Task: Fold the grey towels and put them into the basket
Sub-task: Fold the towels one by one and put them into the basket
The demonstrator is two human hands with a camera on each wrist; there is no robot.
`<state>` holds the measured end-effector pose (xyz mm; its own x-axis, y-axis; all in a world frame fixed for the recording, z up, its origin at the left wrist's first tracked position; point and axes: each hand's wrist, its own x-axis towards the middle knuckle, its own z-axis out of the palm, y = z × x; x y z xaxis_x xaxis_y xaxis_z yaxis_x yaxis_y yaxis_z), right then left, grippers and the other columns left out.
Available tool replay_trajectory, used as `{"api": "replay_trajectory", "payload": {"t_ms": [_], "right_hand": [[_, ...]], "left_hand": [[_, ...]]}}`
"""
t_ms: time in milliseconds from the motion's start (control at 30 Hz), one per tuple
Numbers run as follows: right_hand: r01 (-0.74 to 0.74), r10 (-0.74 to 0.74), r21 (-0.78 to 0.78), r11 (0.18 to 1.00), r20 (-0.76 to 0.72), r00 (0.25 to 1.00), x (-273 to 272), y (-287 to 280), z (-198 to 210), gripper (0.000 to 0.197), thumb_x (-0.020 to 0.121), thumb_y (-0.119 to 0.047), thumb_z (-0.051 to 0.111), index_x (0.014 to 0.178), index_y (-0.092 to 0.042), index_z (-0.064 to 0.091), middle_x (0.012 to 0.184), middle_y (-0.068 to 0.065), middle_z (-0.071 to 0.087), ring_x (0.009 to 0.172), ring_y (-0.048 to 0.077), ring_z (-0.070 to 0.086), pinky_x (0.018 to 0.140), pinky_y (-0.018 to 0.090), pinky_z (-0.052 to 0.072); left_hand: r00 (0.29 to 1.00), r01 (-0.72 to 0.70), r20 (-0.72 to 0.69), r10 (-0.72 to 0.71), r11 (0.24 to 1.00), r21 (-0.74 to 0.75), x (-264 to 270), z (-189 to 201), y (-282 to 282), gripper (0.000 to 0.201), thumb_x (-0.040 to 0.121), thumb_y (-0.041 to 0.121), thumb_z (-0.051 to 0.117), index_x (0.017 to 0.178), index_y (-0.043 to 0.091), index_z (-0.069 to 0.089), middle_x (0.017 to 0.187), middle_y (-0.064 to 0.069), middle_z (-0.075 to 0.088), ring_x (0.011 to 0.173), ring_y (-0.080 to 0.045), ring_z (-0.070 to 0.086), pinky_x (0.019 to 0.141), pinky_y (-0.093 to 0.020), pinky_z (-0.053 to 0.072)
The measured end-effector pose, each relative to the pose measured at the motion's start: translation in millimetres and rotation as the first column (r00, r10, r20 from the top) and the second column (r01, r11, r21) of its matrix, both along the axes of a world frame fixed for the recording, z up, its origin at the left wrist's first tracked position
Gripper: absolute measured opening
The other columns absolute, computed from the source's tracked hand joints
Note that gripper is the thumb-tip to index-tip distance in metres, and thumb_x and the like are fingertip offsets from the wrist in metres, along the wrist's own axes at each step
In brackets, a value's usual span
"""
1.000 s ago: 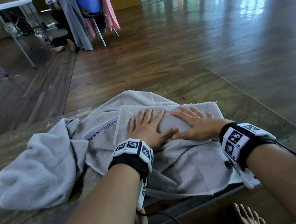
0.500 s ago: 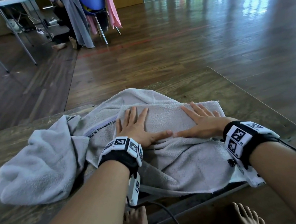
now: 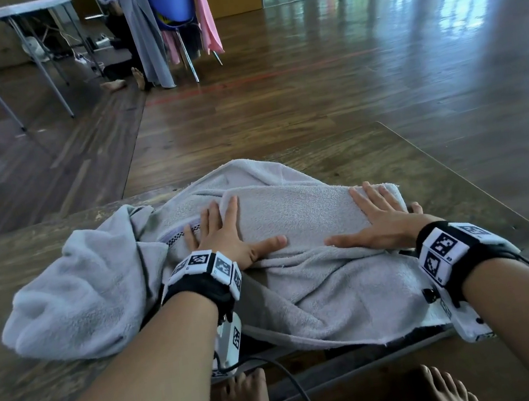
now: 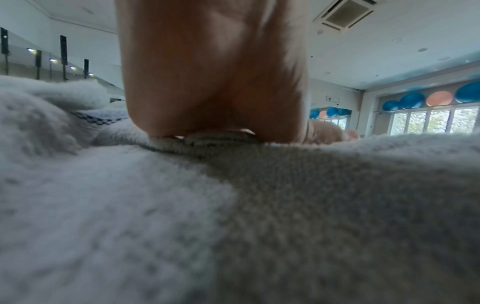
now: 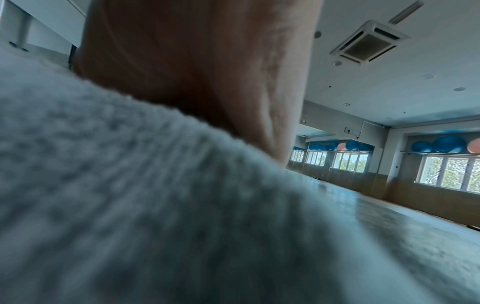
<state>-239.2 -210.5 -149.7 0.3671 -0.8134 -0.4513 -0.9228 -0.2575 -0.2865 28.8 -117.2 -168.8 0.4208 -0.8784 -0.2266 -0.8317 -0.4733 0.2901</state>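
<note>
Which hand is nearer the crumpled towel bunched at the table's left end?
Left. The left hand presses the folded towel right beside the crumpled towel; the right hand is at the fold's far end.

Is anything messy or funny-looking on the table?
Yes. A second grey towel lies bunched in a crumpled heap at the table's left side, not folded. The towel under the left hand and right hand hangs its wrinkled near edge over the table's front. No basket shows.
</note>
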Motion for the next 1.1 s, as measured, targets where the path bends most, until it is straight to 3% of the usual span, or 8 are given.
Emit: {"api": "replay_trajectory", "payload": {"t_ms": [167,233,367,533,700,800,867,1100], "right_hand": [[-0.024,0.021,-0.040,0.999,-0.062,0.998,3,5,7,0.149,0.033,-0.111,0.033,0.157,-0.043,-0.015,0.165,-0.014,-0.025,0.152,0.012,-0.026,0.114,0.063,-0.020],[-0.057,0.048,-0.106,0.993,-0.083,0.995,7,10,10,0.146,0.037,-0.110,0.030,0.158,-0.041,-0.014,0.167,-0.007,-0.022,0.153,0.016,-0.024,0.111,0.061,-0.026],[-0.187,0.193,-0.189,0.964,0.014,0.981,28,25,16,0.115,0.067,-0.100,0.024,0.159,-0.040,-0.011,0.167,-0.007,-0.023,0.152,0.013,-0.026,0.110,0.058,-0.028],[-0.245,0.253,-0.105,0.964,0.074,0.965,53,39,10,0.076,0.094,-0.077,0.019,0.158,-0.047,-0.008,0.166,-0.008,-0.024,0.153,0.018,-0.023,0.119,0.056,-0.015],[-0.294,0.295,-0.094,0.951,0.004,0.955,53,41,-1,0.071,0.097,-0.073,0.019,0.155,-0.050,-0.013,0.164,-0.009,-0.031,0.153,0.020,-0.025,0.120,0.055,-0.016],[-0.300,0.303,-0.100,0.949,0.012,0.953,53,40,-3,0.071,0.096,-0.074,0.019,0.155,-0.051,-0.013,0.164,-0.009,-0.030,0.152,0.019,-0.026,0.119,0.054,-0.016],[-0.306,0.309,-0.106,0.946,0.015,0.951,52,40,-4,0.071,0.096,-0.074,0.019,0.155,-0.052,-0.013,0.164,-0.010,-0.029,0.152,0.019,-0.026,0.119,0.054,-0.017],[-0.265,0.284,-0.140,0.954,0.134,0.949,48,42,5,0.066,0.100,-0.068,0.022,0.159,-0.043,0.008,0.170,-0.006,-0.009,0.156,0.021,-0.009,0.120,0.056,-0.011]], "left_hand": [[1.000,-0.003,0.021,0.004,1.000,-0.006,-3,5,0,0.151,0.027,0.109,0.036,0.150,0.043,-0.021,0.165,0.003,-0.018,0.152,-0.019,-0.018,0.114,-0.059,-0.017],[0.999,-0.009,0.049,0.012,0.998,-0.065,-4,10,1,0.150,0.030,0.106,0.042,0.153,0.040,-0.012,0.166,-0.002,-0.002,0.153,-0.024,-0.004,0.115,-0.062,-0.007],[0.975,-0.043,0.196,0.105,0.954,-0.297,-8,28,3,0.113,0.054,0.090,0.062,0.144,0.027,0.034,0.142,-0.014,0.043,0.132,-0.035,0.034,0.106,-0.052,0.032],[0.987,-0.129,0.049,0.154,0.933,-0.335,-16,36,9,0.077,0.079,0.053,0.073,0.137,0.017,0.040,0.135,-0.016,0.044,0.123,-0.035,0.047,0.095,-0.046,0.047],[0.962,-0.271,-0.081,0.259,0.936,-0.227,-11,34,14,0.065,0.084,0.047,0.067,0.130,0.007,0.045,0.127,-0.013,0.057,0.115,-0.034,0.058,0.088,-0.041,0.050],[0.953,-0.299,-0.119,0.280,0.931,-0.211,-7,33,14,0.042,0.085,0.049,0.061,0.097,0.009,0.063,0.094,-0.007,0.070,0.081,-0.024,0.065,0.066,-0.031,0.050],[0.947,-0.317,-0.126,0.296,0.926,-0.206,-6,32,13,0.038,0.085,0.050,0.061,0.074,0.014,0.057,0.071,-0.001,0.062,0.060,-0.015,0.054,0.050,-0.026,0.035],[0.934,-0.342,-0.219,0.283,0.886,-0.312,-16,42,10,0.033,0.080,0.030,0.070,0.065,0.015,0.045,0.065,0.001,0.052,0.058,-0.017,0.050,0.046,-0.027,0.027]]}}
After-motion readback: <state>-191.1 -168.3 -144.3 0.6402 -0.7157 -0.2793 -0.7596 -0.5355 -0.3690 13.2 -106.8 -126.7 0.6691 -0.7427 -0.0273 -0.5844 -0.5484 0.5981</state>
